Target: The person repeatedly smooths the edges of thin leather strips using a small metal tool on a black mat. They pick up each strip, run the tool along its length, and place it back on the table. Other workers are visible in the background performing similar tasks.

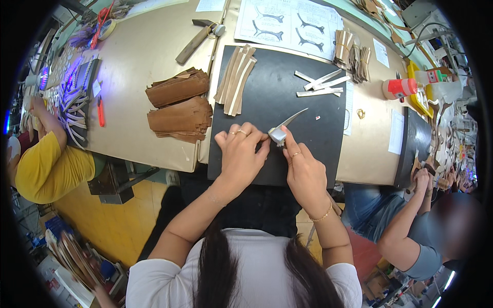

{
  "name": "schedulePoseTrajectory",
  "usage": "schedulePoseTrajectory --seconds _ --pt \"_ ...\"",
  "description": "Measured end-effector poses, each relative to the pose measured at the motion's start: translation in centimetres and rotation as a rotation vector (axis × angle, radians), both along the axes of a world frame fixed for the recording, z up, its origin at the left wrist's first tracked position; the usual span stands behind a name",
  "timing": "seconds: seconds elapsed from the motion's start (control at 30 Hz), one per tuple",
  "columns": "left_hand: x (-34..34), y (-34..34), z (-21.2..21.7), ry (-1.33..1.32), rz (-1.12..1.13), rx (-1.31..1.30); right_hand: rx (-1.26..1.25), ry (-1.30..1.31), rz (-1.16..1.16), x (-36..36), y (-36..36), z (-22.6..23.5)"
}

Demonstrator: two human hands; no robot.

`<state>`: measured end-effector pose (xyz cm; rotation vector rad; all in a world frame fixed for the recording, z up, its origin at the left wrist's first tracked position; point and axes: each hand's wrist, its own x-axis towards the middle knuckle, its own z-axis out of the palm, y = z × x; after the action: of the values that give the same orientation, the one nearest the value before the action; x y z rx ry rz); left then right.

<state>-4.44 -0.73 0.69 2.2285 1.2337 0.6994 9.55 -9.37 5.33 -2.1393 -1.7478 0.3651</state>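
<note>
A narrow silvery-white strip [278, 135] is bent between my two hands, its thin curved end reaching up and to the right over the black mat [280, 64]. My left hand [242, 156] pinches its left side with thumb and fingertips. From the other side, my right hand [306, 172] grips it, the index finger stretched along its edge. Fingers hide part of the strip. Farther up the mat lie several loose pale strips [323, 83] on the right and a bundle of tan and cream strips [236, 79] on the left.
Stacks of brown leather pieces [179, 118] lie left of the mat, below a hammer [197, 43]. A drawing sheet [290, 25] is at the back; a red-and-white bottle [399, 89] lies right. Co-workers sit on both sides, one in a yellow shirt [43, 164].
</note>
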Motion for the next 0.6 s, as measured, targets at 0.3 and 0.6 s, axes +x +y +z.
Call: schedulePoseTrajectory --seconds 0.3,0.6 --pt "-0.53 -0.24 -0.52 -0.051 0.033 -0.063 0.135 0.162 -0.059 0.02 -0.2 0.78" --pt "-0.32 -0.39 -0.64 -0.013 0.023 -0.001 0.087 0.091 -0.035 0.13 0.13 0.74"
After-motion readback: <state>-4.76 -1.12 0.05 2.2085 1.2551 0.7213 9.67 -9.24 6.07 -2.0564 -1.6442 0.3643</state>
